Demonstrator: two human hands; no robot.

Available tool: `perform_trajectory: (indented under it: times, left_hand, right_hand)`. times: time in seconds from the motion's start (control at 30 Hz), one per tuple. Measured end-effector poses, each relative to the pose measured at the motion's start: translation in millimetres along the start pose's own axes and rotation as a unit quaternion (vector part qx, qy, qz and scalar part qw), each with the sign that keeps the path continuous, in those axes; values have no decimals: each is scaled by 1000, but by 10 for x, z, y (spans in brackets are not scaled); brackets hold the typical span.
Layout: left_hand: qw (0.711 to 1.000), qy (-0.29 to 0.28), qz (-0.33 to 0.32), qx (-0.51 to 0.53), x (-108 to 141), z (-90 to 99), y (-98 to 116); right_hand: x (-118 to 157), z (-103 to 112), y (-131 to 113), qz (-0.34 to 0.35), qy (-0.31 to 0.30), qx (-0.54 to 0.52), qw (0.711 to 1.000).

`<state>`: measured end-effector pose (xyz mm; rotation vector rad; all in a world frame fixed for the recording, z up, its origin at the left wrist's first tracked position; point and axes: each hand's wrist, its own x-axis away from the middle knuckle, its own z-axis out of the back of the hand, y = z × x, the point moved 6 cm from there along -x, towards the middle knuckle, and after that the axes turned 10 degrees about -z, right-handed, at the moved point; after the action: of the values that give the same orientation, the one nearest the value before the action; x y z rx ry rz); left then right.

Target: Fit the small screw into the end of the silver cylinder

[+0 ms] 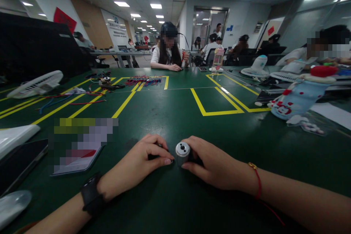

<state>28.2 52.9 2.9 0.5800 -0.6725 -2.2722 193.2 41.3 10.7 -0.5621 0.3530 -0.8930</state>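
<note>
A small electric motor (182,150), a silvery cylinder with dark holes in its top face, stands upright on the green table. My right hand (210,161) is closed around its right side, thumb in front and fingers behind. Just left of the motor, my left hand (149,155) has its thumb and fingers pinched together close to the tabletop. A tiny dark bit shows at those fingertips, too small to name. A dark watch is on the left wrist and a red cord on the right.
Yellow tape (204,111) marks the green table (164,117). Left are a phone-like slab (79,161), a mouse (13,204), a white fan (38,84) and loose wires (145,80). Right stands a blue bottle (298,97). A person (168,49) sits across.
</note>
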Motion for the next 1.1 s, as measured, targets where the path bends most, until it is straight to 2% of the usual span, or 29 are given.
perform_trajectory:
  times: [0.1, 0.2, 0.3, 0.4, 0.5, 0.73, 0.93, 1.1]
  left_hand:
    - [1000, -1, 6, 12, -4, 8, -10]
    - [998, 22, 22, 53, 1, 57, -17]
    - [990, 84, 80, 80, 33, 145, -83]
    - [969, 165, 151, 100, 95, 226, -197]
    - [956, 207, 170, 121, 124, 248, -263]
    - [968, 179, 147, 99, 99, 252, -180]
    - [985, 104, 111, 78, 46, 170, -88]
    - [990, 88, 94, 51, 55, 164, -88]
  right_hand:
    - [-4, -2, -5, 0, -2, 1, 1000]
    - [-8, -1, -9, 1, -1, 1, 1000]
    - [-8, 7, -17, 6, -1, -6, 1000]
    - [-4, 20, -11, -3, -1, -9, 1000]
    - [5, 30, -14, -5, -1, -16, 1000]
    - [11, 31, -13, -6, 1, -24, 1000]
    - [12, 26, -15, -6, 1, -25, 1000]
    - [5, 15, -4, -5, -3, -20, 1000]
